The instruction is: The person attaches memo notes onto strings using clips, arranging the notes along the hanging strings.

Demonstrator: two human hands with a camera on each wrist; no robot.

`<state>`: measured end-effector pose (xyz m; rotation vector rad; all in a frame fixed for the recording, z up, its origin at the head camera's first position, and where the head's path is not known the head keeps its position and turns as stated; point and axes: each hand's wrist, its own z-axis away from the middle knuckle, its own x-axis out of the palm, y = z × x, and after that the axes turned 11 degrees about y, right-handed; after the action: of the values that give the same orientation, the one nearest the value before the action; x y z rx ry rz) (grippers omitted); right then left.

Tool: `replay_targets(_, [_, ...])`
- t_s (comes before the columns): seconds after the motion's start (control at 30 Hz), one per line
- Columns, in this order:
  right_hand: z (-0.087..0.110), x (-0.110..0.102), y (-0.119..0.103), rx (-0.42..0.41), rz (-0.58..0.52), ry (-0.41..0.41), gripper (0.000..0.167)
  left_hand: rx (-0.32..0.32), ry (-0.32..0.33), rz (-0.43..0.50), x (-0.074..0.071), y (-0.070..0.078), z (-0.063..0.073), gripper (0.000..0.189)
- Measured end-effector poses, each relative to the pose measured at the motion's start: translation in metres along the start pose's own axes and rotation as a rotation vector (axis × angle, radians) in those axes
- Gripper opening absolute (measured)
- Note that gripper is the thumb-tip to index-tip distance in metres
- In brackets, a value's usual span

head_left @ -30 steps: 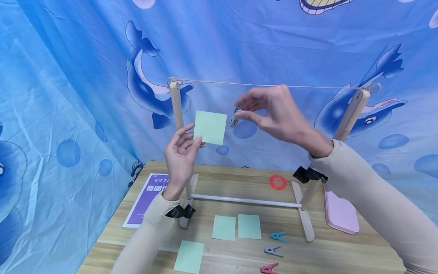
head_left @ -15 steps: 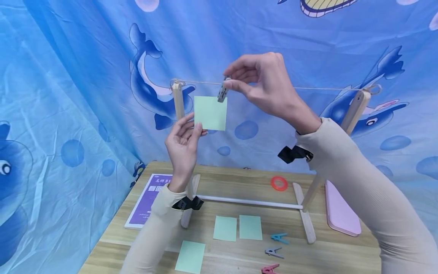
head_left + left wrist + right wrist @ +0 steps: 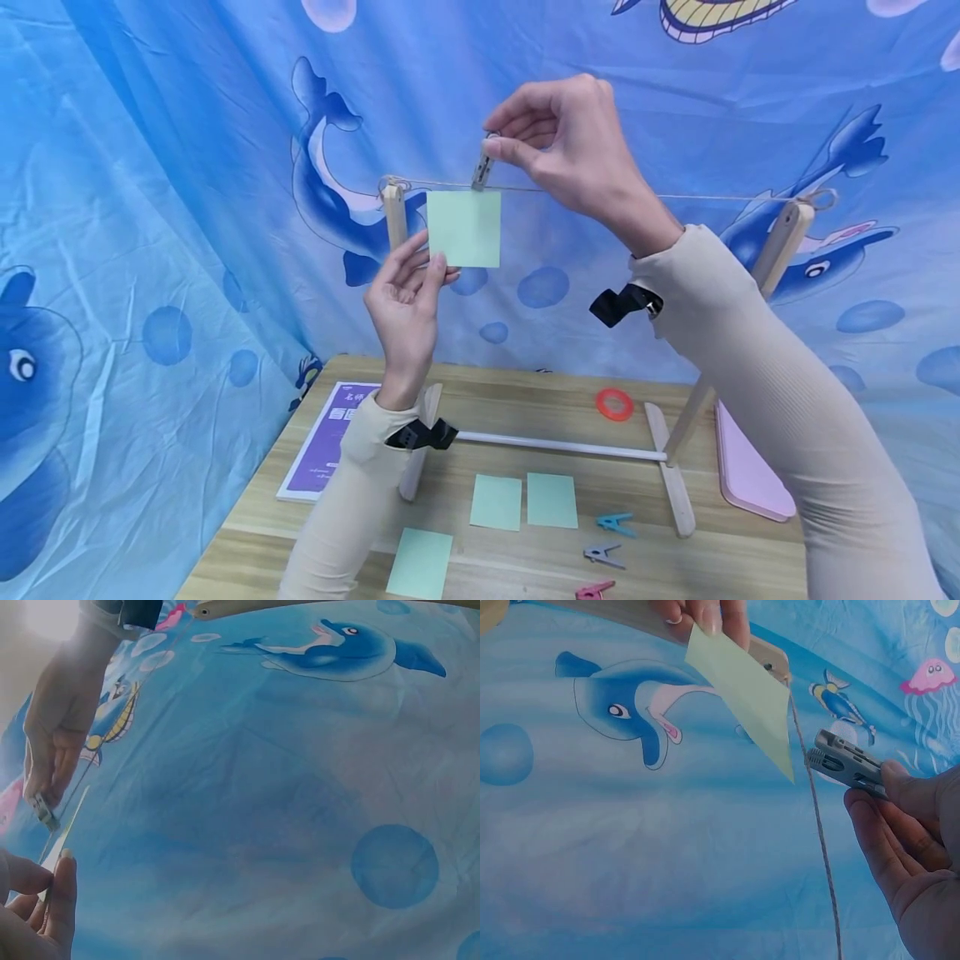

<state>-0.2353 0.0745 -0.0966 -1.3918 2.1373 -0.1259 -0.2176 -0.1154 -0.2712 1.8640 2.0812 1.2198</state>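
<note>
My left hand (image 3: 408, 292) pinches a square pale green sticky note (image 3: 465, 229) by its lower left corner, thumb in front. The note stands upright, its top edge close to the string (image 3: 712, 197) tied between two wooden posts. Above it, my right hand (image 3: 573, 142) pinches a grey clothespin (image 3: 483, 164) between thumb and fingers, tip pointing down at the note's top edge. In the right wrist view, the clothespin (image 3: 847, 761) has its tip right at the string (image 3: 817, 817), with the note (image 3: 746, 697) on the string's other side.
On the wooden table (image 3: 517, 567) lie several more green notes (image 3: 551, 500), and blue (image 3: 617, 523), grey (image 3: 603, 555) and pink (image 3: 595, 591) clothespins. A purple book (image 3: 322, 450) lies left, a red tape roll (image 3: 614, 404) behind, a pink case (image 3: 753, 467) right. A white rod (image 3: 555, 444) joins the posts.
Both hands have risen toward the string. The green note came up with the left hand; the right hand brought the clothespin up and left, to just above the note's top edge.
</note>
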Motion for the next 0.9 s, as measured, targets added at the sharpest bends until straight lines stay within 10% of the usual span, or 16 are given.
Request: replay_targets(0.9, [-0.004, 0.017, 0.011, 0.007, 0.009, -0.091, 0.017, -0.056, 0.033, 0.042, 0.013, 0.001, -0.006, 0.035])
